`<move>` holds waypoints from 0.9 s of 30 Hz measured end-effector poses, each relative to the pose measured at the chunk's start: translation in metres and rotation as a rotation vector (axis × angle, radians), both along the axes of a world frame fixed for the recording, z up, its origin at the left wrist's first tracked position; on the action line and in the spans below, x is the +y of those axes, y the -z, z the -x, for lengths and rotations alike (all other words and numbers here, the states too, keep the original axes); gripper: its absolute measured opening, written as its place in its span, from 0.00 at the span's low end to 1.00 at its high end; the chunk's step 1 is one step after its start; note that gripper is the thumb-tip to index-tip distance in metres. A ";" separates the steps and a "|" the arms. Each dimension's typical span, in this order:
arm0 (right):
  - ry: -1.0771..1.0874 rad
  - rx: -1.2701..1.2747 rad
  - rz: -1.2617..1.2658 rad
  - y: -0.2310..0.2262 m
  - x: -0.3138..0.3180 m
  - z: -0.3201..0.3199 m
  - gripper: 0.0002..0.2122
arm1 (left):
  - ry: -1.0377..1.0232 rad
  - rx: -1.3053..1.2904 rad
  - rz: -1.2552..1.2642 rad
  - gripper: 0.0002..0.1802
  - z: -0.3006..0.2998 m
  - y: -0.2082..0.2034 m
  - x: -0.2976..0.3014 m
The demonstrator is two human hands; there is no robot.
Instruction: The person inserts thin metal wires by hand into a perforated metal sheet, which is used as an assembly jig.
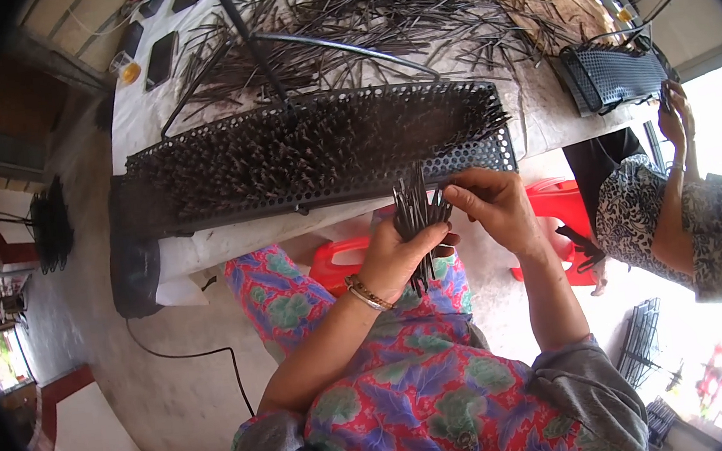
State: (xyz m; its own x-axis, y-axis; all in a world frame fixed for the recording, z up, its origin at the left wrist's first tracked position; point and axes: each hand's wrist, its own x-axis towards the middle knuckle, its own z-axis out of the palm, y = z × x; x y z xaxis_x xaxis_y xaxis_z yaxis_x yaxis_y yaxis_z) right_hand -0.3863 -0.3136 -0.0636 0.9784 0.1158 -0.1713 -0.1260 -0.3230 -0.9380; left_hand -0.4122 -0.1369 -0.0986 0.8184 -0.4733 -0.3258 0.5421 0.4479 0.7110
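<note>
My left hand (pixel 389 259) is closed round a bundle of thin dark strips (pixel 413 207), held upright in front of my lap. At the bundle's upper right, my right hand (pixel 498 209) pinches a dark strip between thumb and finger; the fingertips partly hide it. Just beyond both hands is a long black perforated panel (pixel 484 160) with round holes. Many dark strips (pixel 266 154) stick up out of it, packed densely over most of its length. Bare holes show along its near right part.
A large heap of loose dark strips (pixel 356 15) covers the table (pixel 535 119) behind the panel. Metal rods (pixel 342 44) rise over it. At right, a co-worker (pixel 686 218) handles another perforated panel (pixel 622 75). Red plastic stools (pixel 552 198) stand below the table.
</note>
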 end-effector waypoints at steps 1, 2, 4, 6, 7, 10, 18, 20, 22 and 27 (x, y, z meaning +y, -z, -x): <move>0.012 -0.003 0.003 -0.001 -0.002 0.001 0.13 | 0.007 0.007 -0.006 0.12 0.001 0.000 -0.001; 0.033 0.064 -0.040 -0.002 -0.003 0.002 0.11 | 0.012 0.014 -0.013 0.13 0.001 0.001 -0.003; 0.066 0.126 -0.082 -0.002 -0.007 0.004 0.09 | 0.011 0.030 -0.015 0.11 0.001 0.000 -0.008; 0.137 0.118 -0.138 0.001 -0.012 0.007 0.08 | -0.003 0.059 -0.017 0.10 0.001 0.001 -0.012; 0.144 0.115 -0.138 -0.001 -0.016 0.007 0.08 | 0.005 0.056 -0.017 0.10 0.001 0.001 -0.013; 0.319 -0.001 -0.259 -0.008 -0.033 0.003 0.09 | -0.004 0.095 -0.025 0.09 -0.001 0.000 -0.015; 0.447 -0.434 -0.147 -0.002 -0.038 -0.039 0.06 | 0.078 0.078 -0.081 0.10 0.001 0.004 -0.021; 0.425 -0.430 -0.110 0.004 -0.036 -0.042 0.06 | 0.079 0.073 -0.081 0.10 0.001 0.004 -0.021; 0.399 -0.462 0.091 0.007 -0.035 -0.044 0.07 | 0.071 0.080 -0.092 0.10 0.001 0.003 -0.021; 0.312 -0.612 0.257 0.002 -0.034 -0.042 0.07 | 0.059 0.096 -0.087 0.10 0.004 0.007 -0.019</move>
State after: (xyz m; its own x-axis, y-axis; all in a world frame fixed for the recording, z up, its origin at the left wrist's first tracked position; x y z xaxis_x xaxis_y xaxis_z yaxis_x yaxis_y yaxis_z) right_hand -0.3446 -0.3477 -0.0659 0.8883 -0.1542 0.4326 0.2744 -0.5771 -0.7692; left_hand -0.4161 -0.1555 -0.1052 0.7533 -0.4859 -0.4431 0.6328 0.3521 0.6897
